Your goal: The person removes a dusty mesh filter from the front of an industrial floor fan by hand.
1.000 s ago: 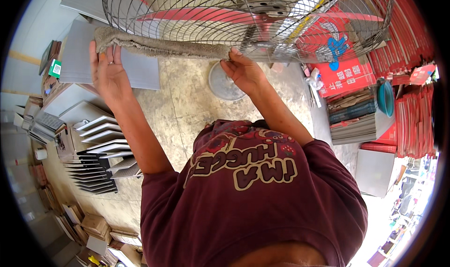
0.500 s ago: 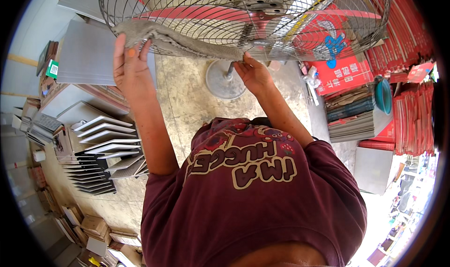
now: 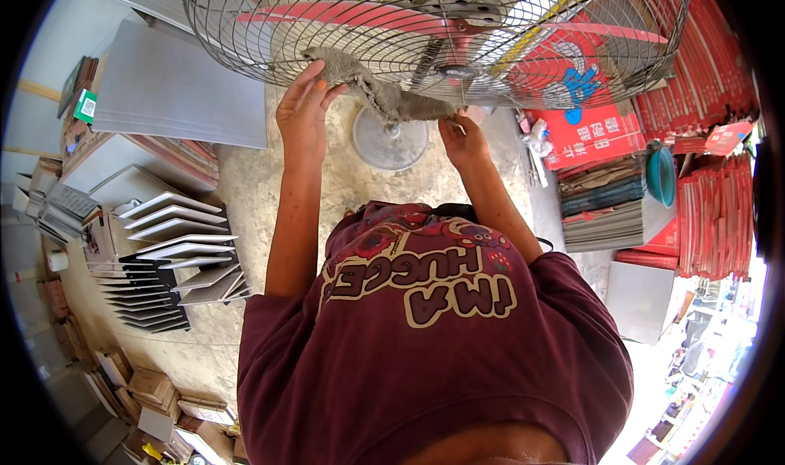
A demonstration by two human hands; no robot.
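A dusty grey cloth point(image 3: 406, 105) stretches between my two hands against the lower front of a large fan's wire cage point(image 3: 360, 56). My left hand point(image 3: 302, 126) grips its left part, fingertips pressing it up to the wires. Its right end is pinched in my right hand point(image 3: 466, 142), just below the cage. The cloth sags and twists in the middle. Behind the wires show the fan's red blades point(image 3: 352, 13). Below stands the fan's round grey base point(image 3: 390, 142) on the floor.
Grey panels point(image 3: 180, 85) are stacked at the left, above a rack of tilted sample boards point(image 3: 176, 236). On the right stand piles of red boxes point(image 3: 713, 216) and a teal basin point(image 3: 661, 176). Several cartons point(image 3: 155, 387) lie at the lower left.
My left hand has moved right along the cage, nearer my right hand, and the cloth is now bunched shorter. My right hand has shifted slightly right and down.
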